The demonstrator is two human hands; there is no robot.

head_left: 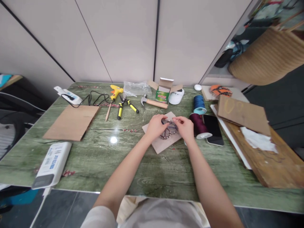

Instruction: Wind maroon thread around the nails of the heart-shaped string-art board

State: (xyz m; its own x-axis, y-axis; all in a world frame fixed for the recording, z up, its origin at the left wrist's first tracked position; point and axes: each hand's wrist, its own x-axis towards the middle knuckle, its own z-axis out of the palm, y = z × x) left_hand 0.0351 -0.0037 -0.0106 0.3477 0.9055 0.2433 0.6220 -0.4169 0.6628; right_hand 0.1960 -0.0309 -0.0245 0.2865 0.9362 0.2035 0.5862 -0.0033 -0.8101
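A small wooden board (162, 144) lies on the green table (123, 158), carrying a round string-and-nail piece (169, 130) with dark thread. My left hand (155, 126) rests on the left of that piece, fingers curled against it. My right hand (184, 126) is at its right, fingertips pinched at the top edge of the round piece; what they pinch is too fine to make out. A maroon thread spool (199, 126) lies right beside my right hand, a blue spool (199, 104) stands behind it.
A hammer (153, 102), an open box with a green tin (163, 91), yellow cutters (124, 106), a yellow glue gun (115, 91) and a pencil (108, 111) lie behind. Phone (213, 129) and wooden boards (261, 148) at right. Cardboard (72, 122) and a white device (53, 163) at left.
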